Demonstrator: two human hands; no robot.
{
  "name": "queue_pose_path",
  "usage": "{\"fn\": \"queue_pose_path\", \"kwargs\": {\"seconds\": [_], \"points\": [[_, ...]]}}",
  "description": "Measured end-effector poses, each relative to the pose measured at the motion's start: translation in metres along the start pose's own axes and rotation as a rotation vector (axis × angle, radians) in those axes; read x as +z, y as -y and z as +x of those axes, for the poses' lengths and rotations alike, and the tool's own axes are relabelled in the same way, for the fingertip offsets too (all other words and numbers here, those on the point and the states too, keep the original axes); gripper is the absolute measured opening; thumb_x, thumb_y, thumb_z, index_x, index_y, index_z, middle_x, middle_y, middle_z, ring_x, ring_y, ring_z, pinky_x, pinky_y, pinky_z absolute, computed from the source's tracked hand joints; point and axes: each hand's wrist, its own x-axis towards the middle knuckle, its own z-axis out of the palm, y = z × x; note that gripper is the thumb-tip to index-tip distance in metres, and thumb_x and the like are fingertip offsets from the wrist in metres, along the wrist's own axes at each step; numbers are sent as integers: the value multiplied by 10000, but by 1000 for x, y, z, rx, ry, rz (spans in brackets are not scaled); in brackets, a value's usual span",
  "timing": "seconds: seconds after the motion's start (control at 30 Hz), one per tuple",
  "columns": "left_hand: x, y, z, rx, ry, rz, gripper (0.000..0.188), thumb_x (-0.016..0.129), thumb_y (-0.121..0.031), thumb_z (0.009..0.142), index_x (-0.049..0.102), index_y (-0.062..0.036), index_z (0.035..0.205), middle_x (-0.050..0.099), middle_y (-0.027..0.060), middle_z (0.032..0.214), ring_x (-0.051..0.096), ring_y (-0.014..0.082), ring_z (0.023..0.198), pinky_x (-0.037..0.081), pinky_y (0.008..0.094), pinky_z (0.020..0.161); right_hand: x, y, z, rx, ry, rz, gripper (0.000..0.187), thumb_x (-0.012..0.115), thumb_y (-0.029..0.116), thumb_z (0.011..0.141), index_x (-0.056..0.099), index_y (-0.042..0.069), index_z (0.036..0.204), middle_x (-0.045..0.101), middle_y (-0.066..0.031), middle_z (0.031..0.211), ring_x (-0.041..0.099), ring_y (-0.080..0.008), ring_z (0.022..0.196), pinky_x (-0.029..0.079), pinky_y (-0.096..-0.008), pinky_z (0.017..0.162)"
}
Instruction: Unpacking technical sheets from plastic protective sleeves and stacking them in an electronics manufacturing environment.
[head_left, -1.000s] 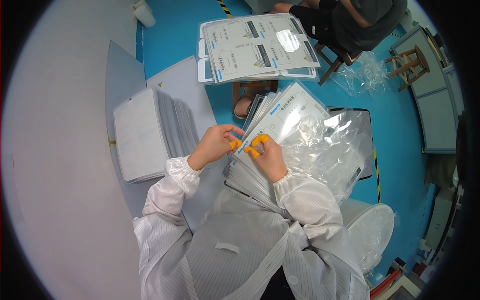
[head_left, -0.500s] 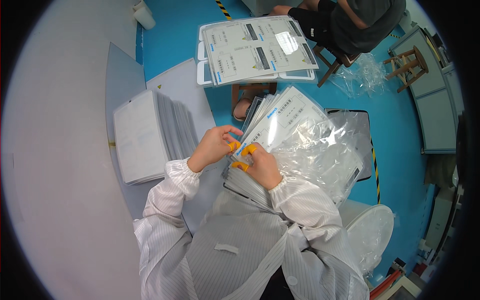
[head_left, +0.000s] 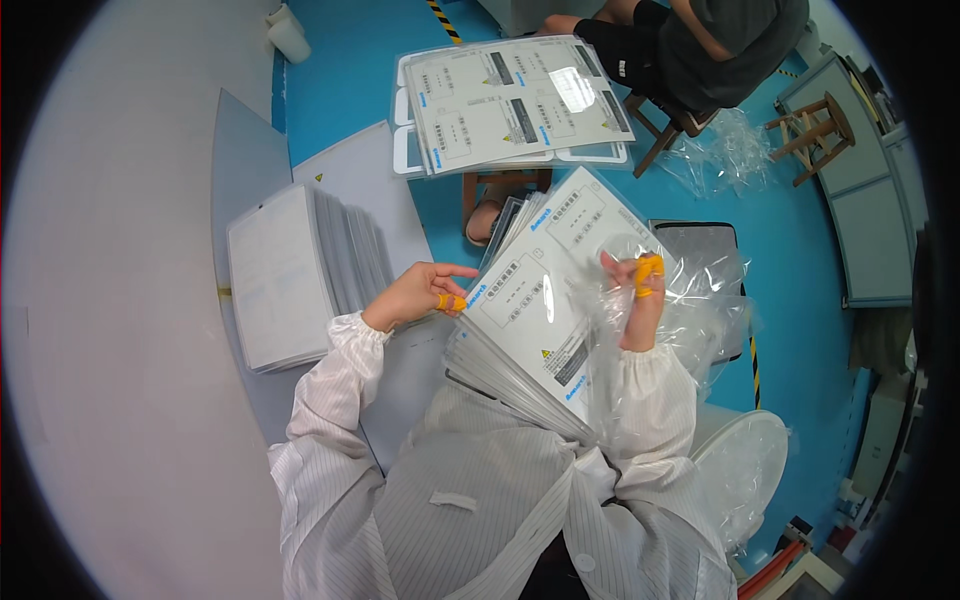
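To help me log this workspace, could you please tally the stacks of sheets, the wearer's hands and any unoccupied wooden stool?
Sheet stacks: 3 (left stack, middle stack, far stack)
Hands: 2 (left hand, right hand)
Unoccupied wooden stool: 1
Total: 6

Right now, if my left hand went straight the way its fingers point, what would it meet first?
Probably the left edge of the printed sheet stack, just right of your left hand's fingertips; depth is unclear, so they might pass slightly above it.
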Motion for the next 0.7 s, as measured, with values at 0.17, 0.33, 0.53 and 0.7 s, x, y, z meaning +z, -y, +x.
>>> {"fn": "queue_pose_path", "kwargs": {"seconds": [0.17,0.33,0.53,0.7], "points": [[-18,-21,11,113,295,4,492,540,65,757,489,-24,1238,632,76,939,602,117,783,502,227,715,-2,2,-3,134,27,111,248,521,287,893,436,89,1017,434,-18,675,395,-96,455,445,-283,530],[23,-52,40,171,89,249,388,486,-59,868,481,-46,1256,607,39,886,517,60,673,461,211,610,14,-4,-14,159,40,81,215,491,275,907,444,94,1013,444,-14,679,358,-79,412,379,-242,428],[-6,-60,42,172,-162,227,334,486,4,816,584,-29,1134,632,37,871,536,58,696,433,188,621,-73,69,5,30,-211,-136,226,435,326,913,450,133,795,310,68,566,251,-28,448,199,-193,403],[-115,-55,60,282,-518,-70,358,464,-22,870,485,12,1226,610,107,1035,599,112,824,494,214,712,-270,234,-29,-312,-397,-204,163,450,115,902,411,99,744,257,36,573,242,-48,496,224,-207,468]]}}
